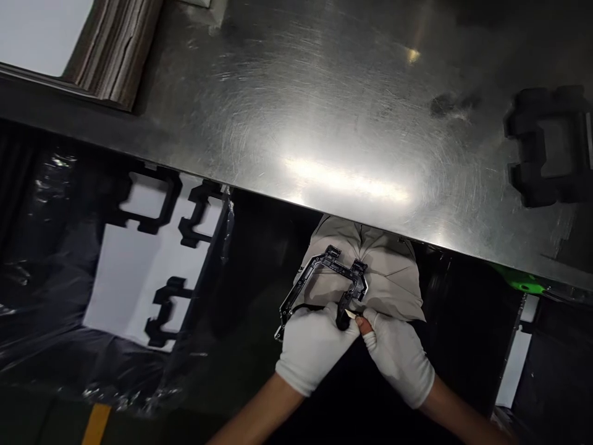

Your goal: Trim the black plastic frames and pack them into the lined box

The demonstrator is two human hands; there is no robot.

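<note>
Scratched stainless-steel worktable (pixel 324 111) fills the far half of the view, glaring under a lamp, its near edge running down toward the right. On its far right lies a chunky black moulded part (pixel 546 145); at the far left corner sits a stack of brown card sheets (pixel 115 49).

Below the table edge, near the middle, two white-gloved hands meet over a lap in pale grey cloth (pixel 389 272). The left hand (pixel 315 346) is closed around the near side of a thin black plastic frame (pixel 324 281), a U-shaped bracket that stands up and away from the palm. The right hand (pixel 401 355) is curled just beside it, fingertip bare through the glove, pinching a small pale blade-like tool (pixel 356 315) against the frame's near right leg.

To the left, a box lined with clear plastic film (pixel 55 259) holds more black frames (pixel 152 198) lying on white sheet. A green object (pixel 521 281) peeks out under the table at right.
</note>
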